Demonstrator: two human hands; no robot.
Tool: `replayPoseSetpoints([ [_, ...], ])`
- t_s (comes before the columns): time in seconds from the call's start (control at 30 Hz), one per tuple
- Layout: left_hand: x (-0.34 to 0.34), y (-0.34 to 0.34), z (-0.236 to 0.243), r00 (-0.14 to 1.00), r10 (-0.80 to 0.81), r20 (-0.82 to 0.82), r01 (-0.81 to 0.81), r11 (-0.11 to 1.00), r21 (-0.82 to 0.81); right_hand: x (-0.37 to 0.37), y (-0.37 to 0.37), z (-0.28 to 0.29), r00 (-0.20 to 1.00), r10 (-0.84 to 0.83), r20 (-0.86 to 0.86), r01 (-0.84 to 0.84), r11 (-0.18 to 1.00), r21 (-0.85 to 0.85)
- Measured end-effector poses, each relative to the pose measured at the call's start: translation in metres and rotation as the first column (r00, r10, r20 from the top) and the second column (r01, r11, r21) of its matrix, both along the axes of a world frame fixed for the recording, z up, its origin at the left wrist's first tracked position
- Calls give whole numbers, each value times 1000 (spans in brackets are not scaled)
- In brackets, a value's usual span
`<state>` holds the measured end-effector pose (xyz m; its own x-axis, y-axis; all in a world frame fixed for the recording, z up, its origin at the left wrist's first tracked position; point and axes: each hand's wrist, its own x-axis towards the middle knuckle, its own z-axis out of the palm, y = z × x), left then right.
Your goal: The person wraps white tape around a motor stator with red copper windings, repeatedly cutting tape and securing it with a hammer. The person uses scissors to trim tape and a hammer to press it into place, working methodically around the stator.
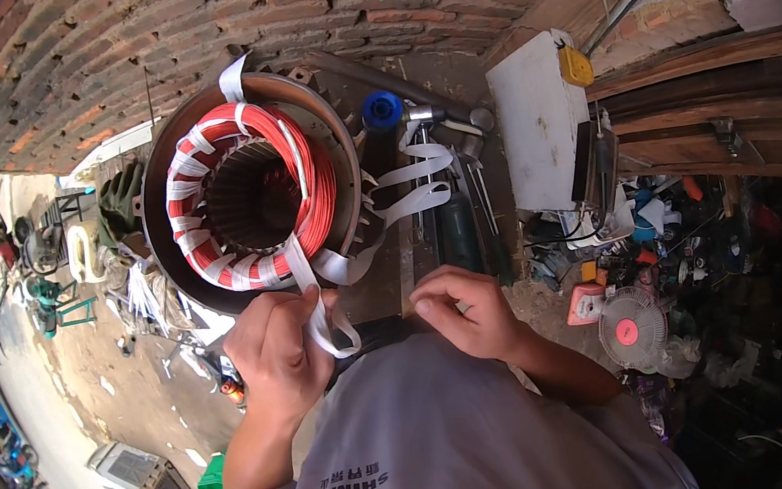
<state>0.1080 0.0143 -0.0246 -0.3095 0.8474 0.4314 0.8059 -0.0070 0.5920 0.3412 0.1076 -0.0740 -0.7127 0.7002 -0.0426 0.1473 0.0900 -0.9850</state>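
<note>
In front of me a motor stator (157, 214) stands with its round bore facing up. Red wire windings (316, 205) ring the bore, and white binding tape (186, 169) wraps them at intervals around the left and lower side. The right part of the red bundle shows fewer wraps. My left hand (274, 338) is closed on a tape end (301, 263) at the winding's lower edge, with a short loop hanging beside the fingers. My right hand (469, 309) is held near the bench's front edge, fingers curled in; what they hold, if anything, is hidden.
A long loose tape strip (420, 202) trails over the bench right of the stator. Beyond it lie a blue roll (381, 110), a hammer (479, 120) and other hand tools. A white box (539, 121) stands at right, above a fan (632, 328) amid clutter. A brick wall (276, 19) closes the back.
</note>
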Motion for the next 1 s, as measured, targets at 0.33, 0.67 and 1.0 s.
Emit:
replayPoseSetpoints([
  [0.33,4,-3,-21,998,32,-48,-27,993,112,68,35,-98,759,-351,549,359,928,97],
  [0.67,1,1,-25,995,-10,-94,28,981,190,-12,44,-148,384,-229,894,-98,953,286],
  [1.0,-1,1,-28,998,-56,0,54,971,232,-15,77,-95,825,-355,440,559,624,-545],
])
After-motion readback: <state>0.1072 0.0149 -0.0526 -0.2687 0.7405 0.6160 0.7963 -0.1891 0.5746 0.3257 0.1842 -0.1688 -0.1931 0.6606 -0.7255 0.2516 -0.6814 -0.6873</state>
